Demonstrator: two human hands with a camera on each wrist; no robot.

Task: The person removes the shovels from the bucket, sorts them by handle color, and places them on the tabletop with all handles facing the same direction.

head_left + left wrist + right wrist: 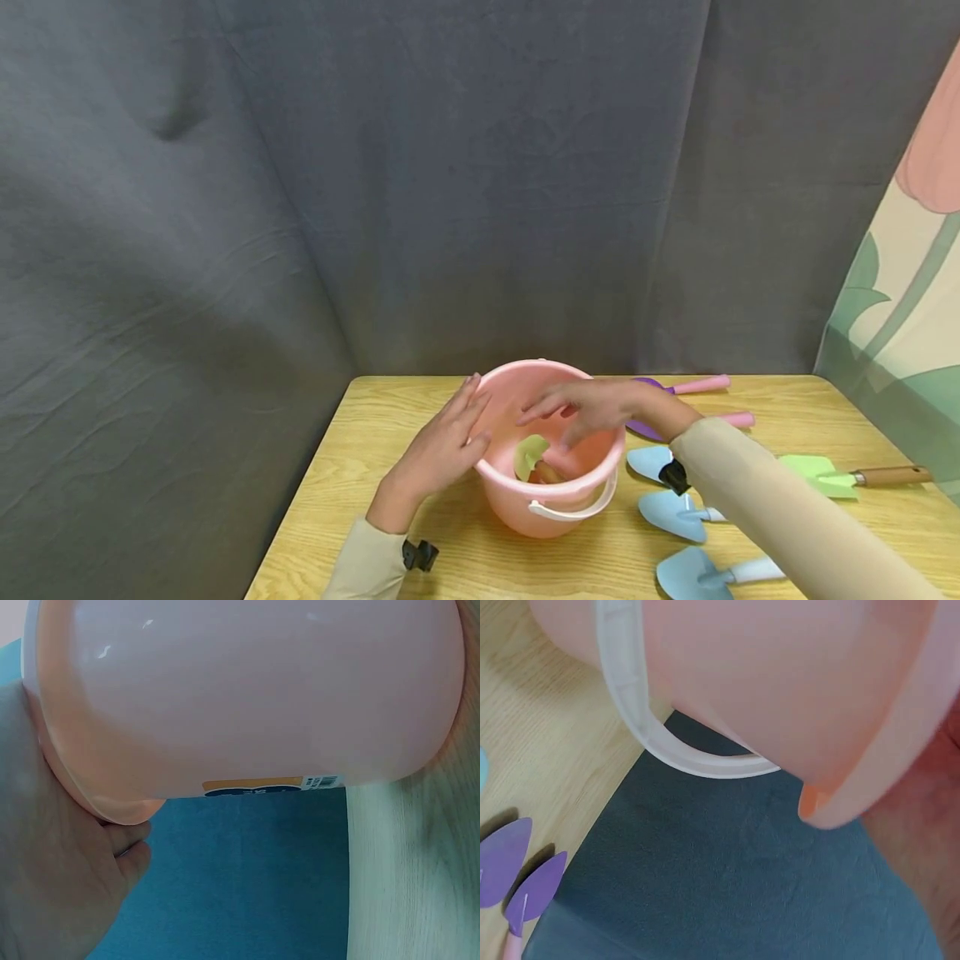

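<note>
A pink bucket (517,500) with a white handle (577,515) stands upright on the wooden table. My left hand (442,450) rests on its left rim, fingers fairly straight; the left wrist view shows the palm side of that hand (60,862) against the rim. My right hand (592,408) reaches over the right rim, fingers spread and slightly bent above the opening, with nothing visible in them. Inside the bucket lies a light green trowel blade (529,454) beside a brown piece (547,473), possibly its handle. In the right wrist view, the bucket wall hides the fingers.
Right of the bucket lie two purple trowels with pink handles (701,384), several light blue trowels (686,575) and a green trowel with a wooden handle (892,475). My right forearm covers some of them. Grey cloth (487,208) hangs behind the table (360,467).
</note>
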